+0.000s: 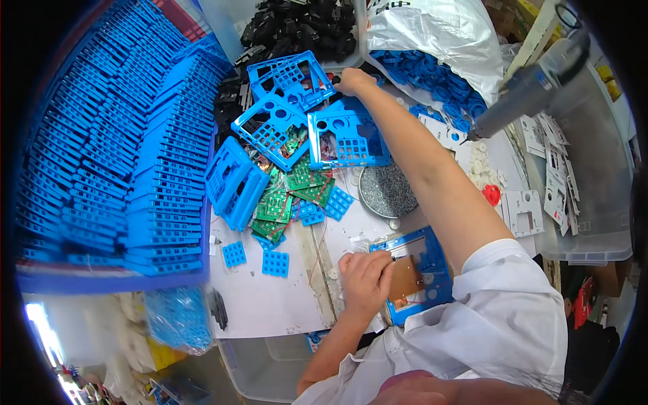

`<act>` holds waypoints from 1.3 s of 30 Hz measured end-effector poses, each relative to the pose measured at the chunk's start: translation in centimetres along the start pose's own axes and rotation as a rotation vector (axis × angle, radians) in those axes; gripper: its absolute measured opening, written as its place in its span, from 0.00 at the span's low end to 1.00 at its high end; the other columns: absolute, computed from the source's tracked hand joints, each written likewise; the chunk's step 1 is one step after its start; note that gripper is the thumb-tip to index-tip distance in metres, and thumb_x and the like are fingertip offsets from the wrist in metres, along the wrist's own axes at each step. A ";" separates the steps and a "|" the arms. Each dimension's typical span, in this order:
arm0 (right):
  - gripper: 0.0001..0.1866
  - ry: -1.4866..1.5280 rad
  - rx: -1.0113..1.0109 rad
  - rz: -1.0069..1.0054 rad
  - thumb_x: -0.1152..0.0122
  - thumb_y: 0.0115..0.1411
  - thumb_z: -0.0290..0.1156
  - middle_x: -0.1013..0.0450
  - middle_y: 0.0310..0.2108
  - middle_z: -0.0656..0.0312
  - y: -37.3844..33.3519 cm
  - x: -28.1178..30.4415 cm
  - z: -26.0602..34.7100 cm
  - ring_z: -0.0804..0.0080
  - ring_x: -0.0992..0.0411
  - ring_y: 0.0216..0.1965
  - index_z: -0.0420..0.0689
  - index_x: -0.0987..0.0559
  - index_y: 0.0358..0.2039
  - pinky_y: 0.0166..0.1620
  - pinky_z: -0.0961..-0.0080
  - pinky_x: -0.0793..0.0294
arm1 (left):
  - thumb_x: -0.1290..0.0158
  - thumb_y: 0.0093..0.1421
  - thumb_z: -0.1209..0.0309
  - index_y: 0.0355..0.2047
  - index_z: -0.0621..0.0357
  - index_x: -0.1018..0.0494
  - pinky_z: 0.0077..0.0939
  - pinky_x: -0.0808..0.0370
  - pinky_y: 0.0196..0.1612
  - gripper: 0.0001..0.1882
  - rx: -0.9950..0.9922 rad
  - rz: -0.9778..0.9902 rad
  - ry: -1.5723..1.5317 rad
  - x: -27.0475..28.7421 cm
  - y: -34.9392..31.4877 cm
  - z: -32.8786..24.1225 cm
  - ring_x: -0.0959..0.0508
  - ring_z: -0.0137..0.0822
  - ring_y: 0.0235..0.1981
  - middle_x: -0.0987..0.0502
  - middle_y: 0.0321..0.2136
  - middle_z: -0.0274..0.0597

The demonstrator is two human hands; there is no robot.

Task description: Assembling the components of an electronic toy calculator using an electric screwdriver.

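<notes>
My right hand (pixel 355 82) reaches far across the table, its fingers pinched at a small black part (pixel 335 79) beside the stacked blue plastic casings (pixel 287 77). My left hand (pixel 366 279) is near me, fingers curled together at the left edge of another blue casing (pixel 440 273). What those fingers hold is hidden. A brown board (pixel 406 278) lies inside this casing, which rests partly under my right sleeve. Another open casing (pixel 347 138) with a square grid of holes lies below my right hand.
Green circuit boards (pixel 275 205) and blue keypads (pixel 275 263) lie left of centre. A round dish of grey granules (pixel 388 190) sits under my right forearm. Blue casings fill a large bin (pixel 202 271) at left. A grey screwdriver (pixel 526 94) hangs at right near white panels (pixel 525 212).
</notes>
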State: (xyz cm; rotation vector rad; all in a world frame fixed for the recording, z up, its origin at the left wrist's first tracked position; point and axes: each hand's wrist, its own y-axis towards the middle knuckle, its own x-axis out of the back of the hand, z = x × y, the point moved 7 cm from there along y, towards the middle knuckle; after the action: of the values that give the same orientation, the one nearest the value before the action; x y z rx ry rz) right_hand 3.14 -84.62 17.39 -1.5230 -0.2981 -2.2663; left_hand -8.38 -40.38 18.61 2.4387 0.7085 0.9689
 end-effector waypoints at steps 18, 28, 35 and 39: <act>0.29 0.807 0.600 -0.007 0.36 0.63 0.29 0.25 0.45 0.61 -28.2 10.8 -1.0 0.74 0.27 0.45 0.46 0.28 0.65 0.47 0.74 0.25 | 0.37 0.55 0.78 0.36 0.57 0.22 0.36 0.31 0.47 0.08 0.175 -0.078 -0.058 1.2 -0.9 2.0 0.22 0.39 0.34 0.17 0.36 0.40; 0.38 0.498 0.701 0.315 0.28 0.51 0.28 0.21 0.44 0.51 -43.7 6.4 -6.9 0.51 0.22 0.47 0.42 0.32 0.63 0.51 0.60 0.23 | 0.37 0.56 0.79 0.36 0.59 0.21 0.31 0.29 0.42 0.07 0.218 -0.099 -0.161 1.3 -2.2 2.5 0.23 0.37 0.32 0.17 0.36 0.40; 0.36 0.627 0.694 0.412 0.26 0.52 0.32 0.22 0.47 0.49 -42.4 4.7 -6.6 0.52 0.22 0.48 0.41 0.30 0.60 0.51 0.61 0.22 | 0.36 0.55 0.77 0.35 0.56 0.20 0.32 0.29 0.43 0.08 0.185 0.076 -0.108 1.8 -0.6 1.2 0.22 0.39 0.34 0.17 0.35 0.39; 0.31 0.545 0.814 0.319 0.26 0.53 0.30 0.24 0.51 0.51 -42.1 5.1 -6.3 0.50 0.25 0.51 0.39 0.27 0.57 0.53 0.61 0.23 | 0.36 0.54 0.78 0.35 0.57 0.20 0.32 0.28 0.42 0.08 0.124 0.174 -0.056 2.1 0.3 0.9 0.22 0.39 0.35 0.17 0.35 0.40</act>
State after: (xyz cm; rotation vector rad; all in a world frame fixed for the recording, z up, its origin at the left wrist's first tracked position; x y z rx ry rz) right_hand -22.05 -50.21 21.37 -0.4822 -0.6518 -1.8458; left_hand -6.31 -39.57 19.26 2.6616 0.5601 0.9420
